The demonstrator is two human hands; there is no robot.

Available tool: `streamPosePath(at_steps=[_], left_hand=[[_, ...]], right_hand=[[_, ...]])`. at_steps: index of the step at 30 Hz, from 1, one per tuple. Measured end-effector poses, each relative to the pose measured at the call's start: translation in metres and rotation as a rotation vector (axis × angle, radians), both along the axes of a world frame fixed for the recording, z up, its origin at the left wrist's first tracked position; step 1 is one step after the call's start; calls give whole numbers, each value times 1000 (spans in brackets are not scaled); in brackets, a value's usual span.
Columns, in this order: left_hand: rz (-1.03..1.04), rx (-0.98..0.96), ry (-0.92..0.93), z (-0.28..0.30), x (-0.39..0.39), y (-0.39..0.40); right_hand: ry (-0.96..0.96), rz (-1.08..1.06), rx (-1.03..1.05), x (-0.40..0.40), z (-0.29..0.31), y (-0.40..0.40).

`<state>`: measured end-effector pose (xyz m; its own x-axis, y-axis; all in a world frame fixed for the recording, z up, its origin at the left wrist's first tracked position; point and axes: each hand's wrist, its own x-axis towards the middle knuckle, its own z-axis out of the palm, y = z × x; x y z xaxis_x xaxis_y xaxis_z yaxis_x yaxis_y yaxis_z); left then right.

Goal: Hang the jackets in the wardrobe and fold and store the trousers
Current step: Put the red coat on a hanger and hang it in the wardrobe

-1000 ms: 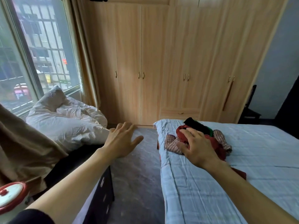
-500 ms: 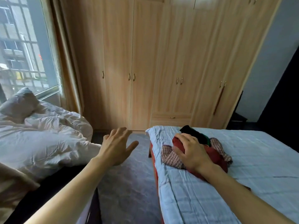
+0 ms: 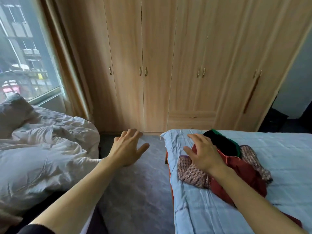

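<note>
Clothes pile [image 3: 236, 168]: red, tweed-pattern and black-green pieces tangled in one heap on the blue bed [image 3: 287, 157], near its corner.
Right hand [image 3: 204, 154]: resting on the heap, fingers [image 3: 194, 138] spread and relaxed, gripping nothing.
Left hand [image 3: 126, 149]: hanging over the grey floor [image 3: 135, 191], fingers spread, holding nothing.
Wardrobe [image 3: 168, 56]: beyond the bed, every door closed.
Risk: grabbing the heap whole may drag several tangled pieces off the corner; with doors closed, I'd arrive with no free hand.
</note>
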<state>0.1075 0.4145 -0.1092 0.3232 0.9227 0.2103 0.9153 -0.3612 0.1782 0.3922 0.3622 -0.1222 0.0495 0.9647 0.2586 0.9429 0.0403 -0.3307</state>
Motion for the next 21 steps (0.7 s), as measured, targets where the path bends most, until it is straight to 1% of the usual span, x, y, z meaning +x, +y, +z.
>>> streamPosePath(at_steps=[3,6,16,21], left_hand=[[-5,19,8,8,26,34],[-2,-11,19,8,45,67],[-84,-60,20,-33,79,191],[-158,-57,25,-42,81,275]], right_hand=[[16,-7,15,23,5,38],[31,-6,20,39,4,69],[31,-64,-60,70,-30,168],[38,-141,-69,68,-41,223]])
